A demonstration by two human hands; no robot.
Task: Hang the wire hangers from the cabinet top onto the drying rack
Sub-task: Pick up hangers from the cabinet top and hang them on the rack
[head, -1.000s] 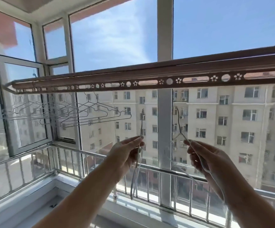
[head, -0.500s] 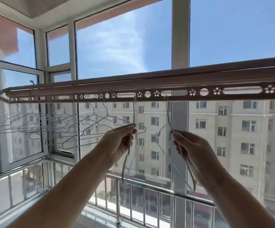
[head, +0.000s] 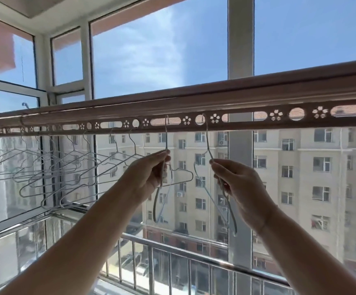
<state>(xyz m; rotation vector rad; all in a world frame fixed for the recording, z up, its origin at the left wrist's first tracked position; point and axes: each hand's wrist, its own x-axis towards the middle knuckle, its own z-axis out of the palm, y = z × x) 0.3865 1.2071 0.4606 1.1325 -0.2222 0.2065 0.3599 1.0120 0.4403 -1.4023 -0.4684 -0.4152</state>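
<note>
A pinkish drying rack bar [head: 247, 124] with punched holes runs across the view overhead. My left hand [head: 149, 177] pinches the neck of a thin wire hanger [head: 166, 137] whose hook sits in a slot of the bar. My right hand [head: 238, 186] pinches a second wire hanger [head: 207, 141], its hook in a round hole further right. Both hangers are seen edge-on below my hands. Several more wire hangers [head: 70, 169] hang from the bar to the left.
An open window sash [head: 13, 158] stands at the left behind the hung hangers. A steel railing [head: 194, 260] runs along the bottom of the glass. A white window post [head: 240, 50] rises behind the bar. Apartment blocks fill the background.
Both hands rose with their hangers toward the bar. The hooks, below the bar a second ago, now sit in its holes.
</note>
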